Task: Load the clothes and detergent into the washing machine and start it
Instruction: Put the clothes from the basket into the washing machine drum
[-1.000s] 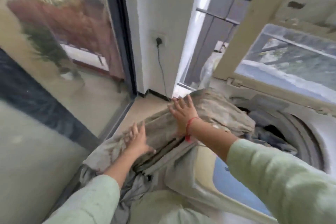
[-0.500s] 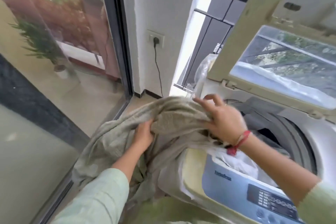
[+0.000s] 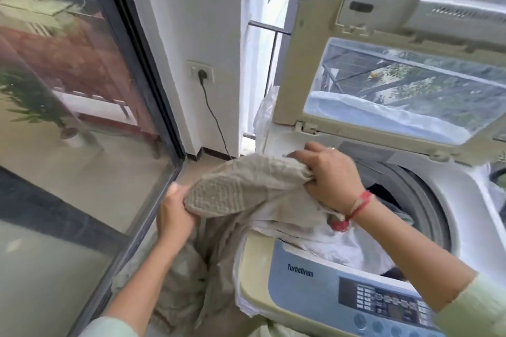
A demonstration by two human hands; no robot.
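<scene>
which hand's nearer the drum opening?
Right. The right hand grips the beige cloth at the drum opening; the left hand grips its other end, left of the washer.

A: Layout?
B: Washing machine (image 3: 462,200) right; lid (image 3: 298,68) up at far edge, control panel (image 3: 383,301) near. Cloth (image 3: 241,186) over left rim. Wall socket (image 3: 202,72) far-left, glass door (image 3: 68,131) left.

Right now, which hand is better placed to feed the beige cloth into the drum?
Likely right hand: it grips the beige cloth at the drum rim; the left hand holds it beside the washing machine.
</scene>
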